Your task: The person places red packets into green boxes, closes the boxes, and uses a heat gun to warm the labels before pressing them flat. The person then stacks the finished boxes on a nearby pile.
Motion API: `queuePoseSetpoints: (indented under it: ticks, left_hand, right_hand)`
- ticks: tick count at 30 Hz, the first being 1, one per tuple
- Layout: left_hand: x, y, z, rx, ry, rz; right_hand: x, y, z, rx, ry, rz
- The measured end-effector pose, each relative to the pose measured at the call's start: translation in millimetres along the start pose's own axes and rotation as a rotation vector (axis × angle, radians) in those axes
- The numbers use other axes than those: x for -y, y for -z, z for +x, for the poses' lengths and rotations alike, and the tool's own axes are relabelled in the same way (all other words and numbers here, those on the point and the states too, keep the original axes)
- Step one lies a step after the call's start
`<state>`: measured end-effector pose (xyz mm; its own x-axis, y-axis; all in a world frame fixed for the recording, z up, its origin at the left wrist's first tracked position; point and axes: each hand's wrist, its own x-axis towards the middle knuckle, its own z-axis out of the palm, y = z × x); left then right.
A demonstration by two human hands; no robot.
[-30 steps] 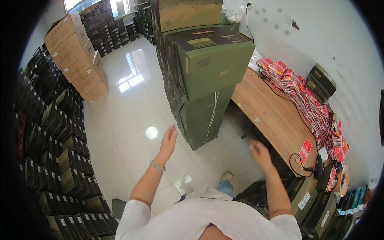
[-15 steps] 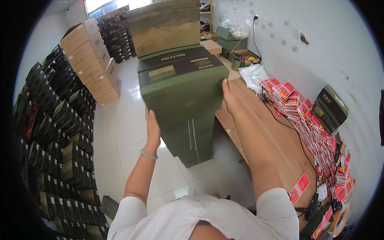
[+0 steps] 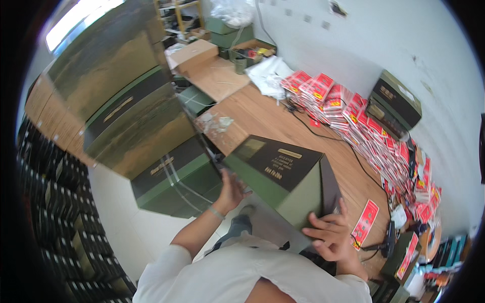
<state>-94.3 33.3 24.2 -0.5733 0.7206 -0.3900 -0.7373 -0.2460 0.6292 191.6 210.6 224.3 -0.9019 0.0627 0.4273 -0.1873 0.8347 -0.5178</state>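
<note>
Between my two hands is a green cardboard box [image 3: 283,177] with a dark printed lid, tilted over the near edge of the wooden table. My left hand [image 3: 232,192] supports its left end from below, the fingers partly hidden by the box. My right hand [image 3: 328,233] grips the right end, fingers bent against its side. Left of this box rises a tall stack of similar green and dark boxes [image 3: 189,177], the lower ones bound with pale straps.
Many red printed packets [image 3: 348,108] lie heaped along the wall side of the table [image 3: 252,113], with a black cable beside them. Another dark green box [image 3: 394,103] rests on the heap. Rows of dark boxes [image 3: 55,217] fill the floor at left, near brown cartons [image 3: 50,108].
The green box has come off the stack and moved right and nearer to me, turning at an angle over the table edge. Both hands moved with it. The view has swung right.
</note>
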Motion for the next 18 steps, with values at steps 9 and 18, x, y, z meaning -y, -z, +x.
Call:
queuePoseSetpoints:
  ticks: [9, 18]
  left_hand:
    - [102.1, -34.0, 212.8, 0.372, 0.770, 0.378]
    - [42.5, 2.4, 272.3, 0.293, 1.034, 0.250]
  right_hand:
    - [-97.0, -60.0, 150.6, 0.154, -0.351, -0.120]
    - [-214.8, -183.3, 186.0, -0.433, -0.952, 0.596]
